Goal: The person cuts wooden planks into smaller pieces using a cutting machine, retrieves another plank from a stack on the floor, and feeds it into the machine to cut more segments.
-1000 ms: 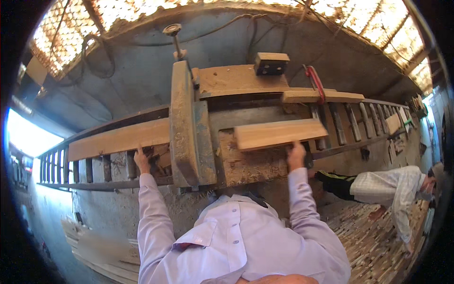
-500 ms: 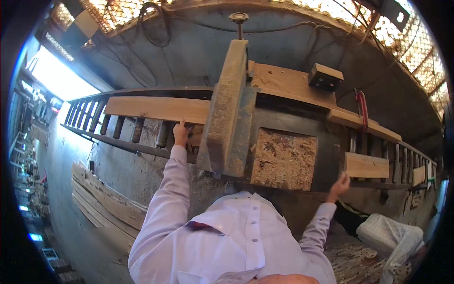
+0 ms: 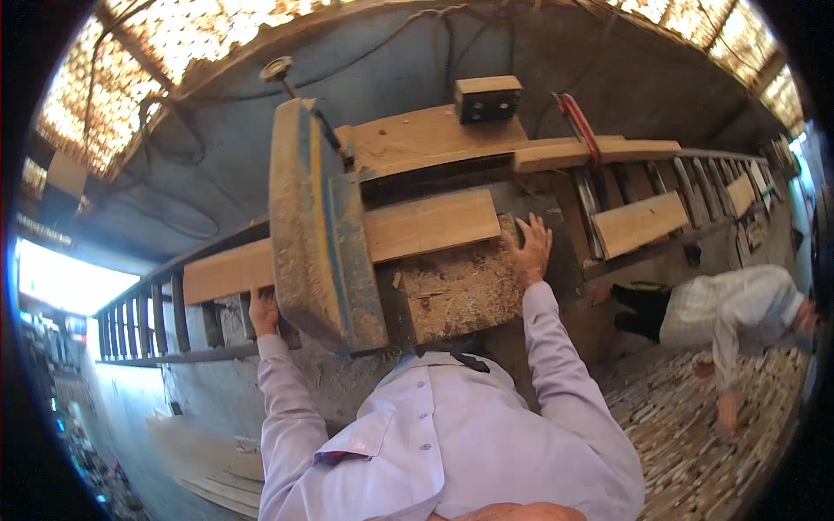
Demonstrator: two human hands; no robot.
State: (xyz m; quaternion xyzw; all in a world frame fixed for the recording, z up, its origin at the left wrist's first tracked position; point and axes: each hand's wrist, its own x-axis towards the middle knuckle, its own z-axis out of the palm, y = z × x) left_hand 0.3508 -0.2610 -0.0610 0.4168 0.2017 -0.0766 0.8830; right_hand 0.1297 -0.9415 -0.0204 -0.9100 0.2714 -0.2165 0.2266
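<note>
A long wooden board (image 3: 434, 226) runs through the sawdust-covered machine housing (image 3: 317, 226); the housing hides its middle. At the board's left part, my left hand (image 3: 263, 313) is closed at the near edge, its fingertips against the wood. My right hand (image 3: 532, 252) is open with spread fingers, just beyond the board's right end, over the edge of a chip-covered patch (image 3: 460, 295) of the machine table. No gap shows clearly between that hand and the board. Any cutting part is hidden by the housing.
Roller tracks (image 3: 130, 326) extend on both sides. A shorter board (image 3: 640, 224) lies on the right rollers. Behind are a red clamp (image 3: 579, 126) on a wooden strip and a black-sided block (image 3: 488, 100). Another person (image 3: 730, 313) bends over stacked wood strips (image 3: 704, 399) at right.
The board has slid right, so its right end now shows past the housing. My right hand has moved from beside the shorter board to the long board's end. My view has shifted right.
</note>
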